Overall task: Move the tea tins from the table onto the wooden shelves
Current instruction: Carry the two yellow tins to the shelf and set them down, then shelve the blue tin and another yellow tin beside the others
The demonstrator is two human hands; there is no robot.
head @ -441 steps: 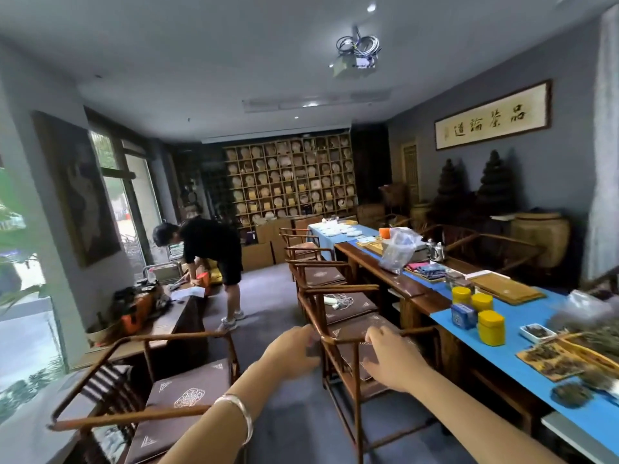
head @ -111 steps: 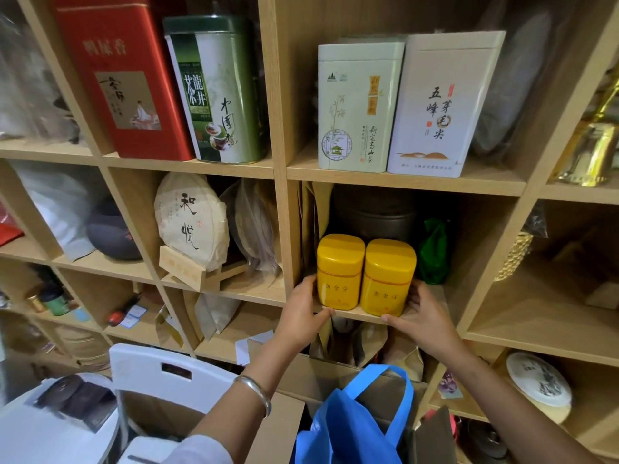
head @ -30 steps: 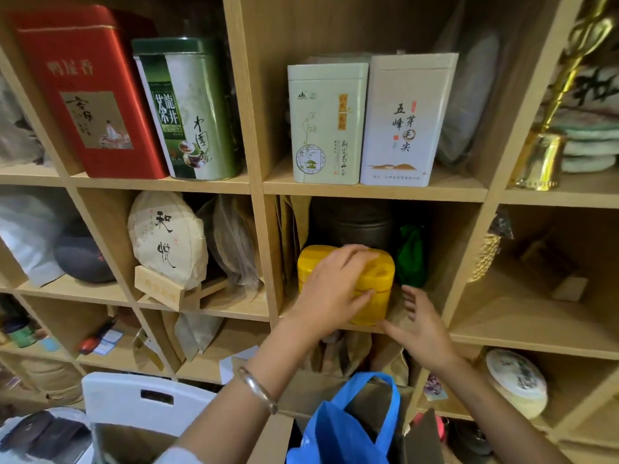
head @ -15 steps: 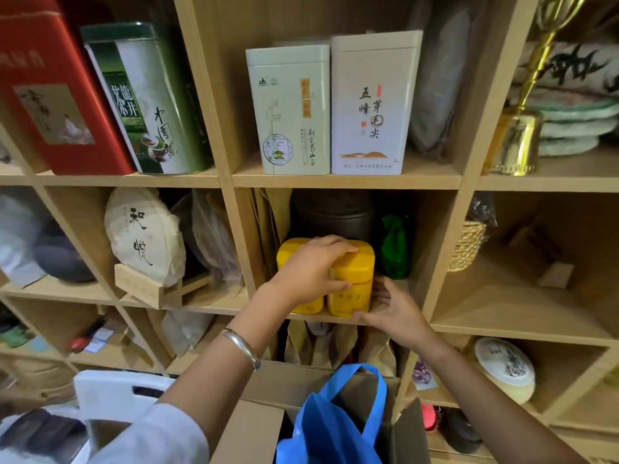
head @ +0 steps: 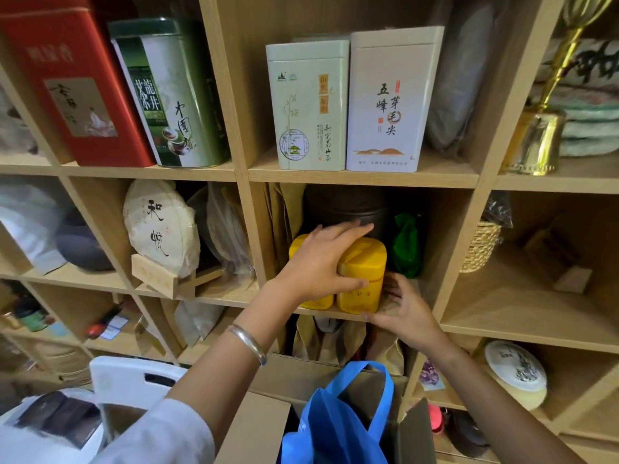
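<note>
Both hands barely moved: left hand (head: 321, 262) grips the right yellow tin (head: 363, 279); right hand (head: 402, 309) lies open beside it.

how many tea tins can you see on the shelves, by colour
yellow tins: 2
white tins: 2
green tin: 1
red tin: 1
total: 6

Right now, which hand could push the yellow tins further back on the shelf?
Probably the left hand: it already lies over the tops of both yellow tins. The right hand only rests at the shelf edge beside them.
</note>
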